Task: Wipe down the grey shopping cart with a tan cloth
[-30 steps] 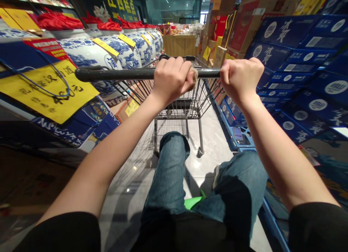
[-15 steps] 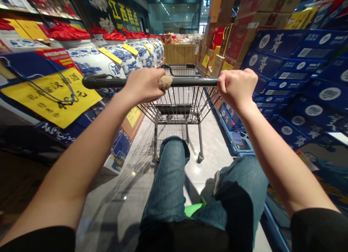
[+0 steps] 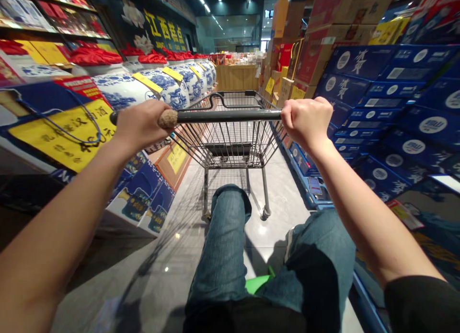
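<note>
A dark shopping cart handle (image 3: 226,115) runs crosswise in front of me, with the wire cart basket (image 3: 233,132) beyond it. Near the handle's left end, my left hand (image 3: 142,124) is closed round the bar. A fuzzy tan ball (image 3: 167,119) sits beside its thumb, at the hand's inner edge; how it is held or attached cannot be made out. At the bar's right end my right hand (image 3: 308,120) is wrapped in a fist. The part of the cart basket that shows holds no goods.
Blue-and-white jars (image 3: 140,86) with red cloth tops line the left, behind a blue gift box (image 3: 32,100) with a yellow sign. Stacked blue cartons (image 3: 362,62) stand at the right on a blue pallet (image 3: 312,191). Ahead is a wooden counter (image 3: 235,77).
My left hand has slid left along the handle, and the tan ball has moved left with it. My right hand stays on the bar, slightly lower and further left in view.
</note>
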{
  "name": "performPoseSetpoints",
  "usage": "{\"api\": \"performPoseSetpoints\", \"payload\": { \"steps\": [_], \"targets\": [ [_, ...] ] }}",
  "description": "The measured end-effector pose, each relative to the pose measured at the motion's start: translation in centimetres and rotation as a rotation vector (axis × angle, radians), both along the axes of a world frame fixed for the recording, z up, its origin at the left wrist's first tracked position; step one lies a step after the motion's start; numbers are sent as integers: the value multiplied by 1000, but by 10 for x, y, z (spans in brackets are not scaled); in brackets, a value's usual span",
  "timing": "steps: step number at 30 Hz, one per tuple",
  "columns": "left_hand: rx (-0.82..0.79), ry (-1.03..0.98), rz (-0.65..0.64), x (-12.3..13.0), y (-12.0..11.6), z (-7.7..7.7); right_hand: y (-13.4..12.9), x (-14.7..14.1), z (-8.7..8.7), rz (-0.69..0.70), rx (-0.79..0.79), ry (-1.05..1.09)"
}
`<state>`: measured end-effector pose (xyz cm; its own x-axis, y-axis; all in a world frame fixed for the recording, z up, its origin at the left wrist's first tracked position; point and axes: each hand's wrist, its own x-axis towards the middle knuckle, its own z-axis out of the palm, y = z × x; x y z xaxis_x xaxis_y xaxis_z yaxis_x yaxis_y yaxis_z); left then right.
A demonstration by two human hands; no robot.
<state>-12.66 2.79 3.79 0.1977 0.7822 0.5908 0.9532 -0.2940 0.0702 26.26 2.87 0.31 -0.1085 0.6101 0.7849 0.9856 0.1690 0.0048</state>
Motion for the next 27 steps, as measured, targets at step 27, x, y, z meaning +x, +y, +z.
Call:
{"api": "performPoseSetpoints", "payload": {
  "steps": [27],
  "targets": [
    [72, 227, 350, -8, -7, -8, 3, -1, -3, -9, 36, 25]
  ]
}}
